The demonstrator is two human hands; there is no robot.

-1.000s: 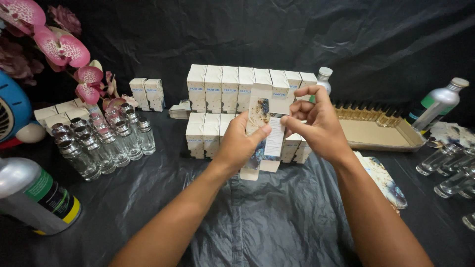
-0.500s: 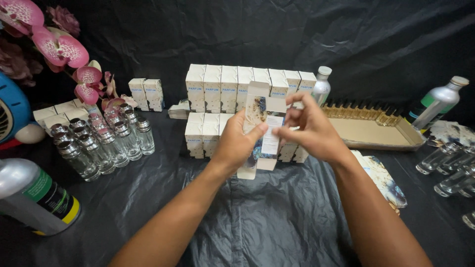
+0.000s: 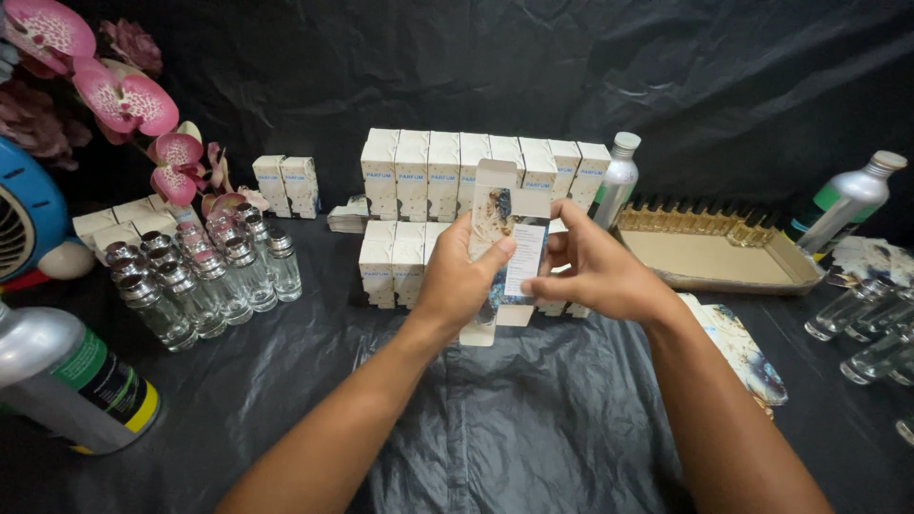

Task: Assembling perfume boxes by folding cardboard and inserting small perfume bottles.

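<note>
Both my hands hold a small white carton (image 3: 506, 238) with a marbled print, upright above the black sheet, its top and bottom flaps open. My left hand (image 3: 462, 276) grips its left side with the thumb across the front. My right hand (image 3: 590, 271) pinches its right edge. Behind the carton stands a two-tier stack of white boxes (image 3: 447, 171). Several clear glass bottles with silver caps (image 3: 205, 276) stand in a cluster to the left.
A big silver bottle (image 3: 71, 381) lies at the near left. A cardboard tray (image 3: 719, 262) sits at the right, with a silver bottle (image 3: 619, 181) beside it, another (image 3: 852, 200) farther right. Flat printed cartons (image 3: 747, 352) and lying glass bottles (image 3: 862, 324) are at right. Pink artificial flowers (image 3: 124, 100) stand top left.
My right hand has come down from the carton's top to its right edge. The carton now stands straighter, with its top flap raised.
</note>
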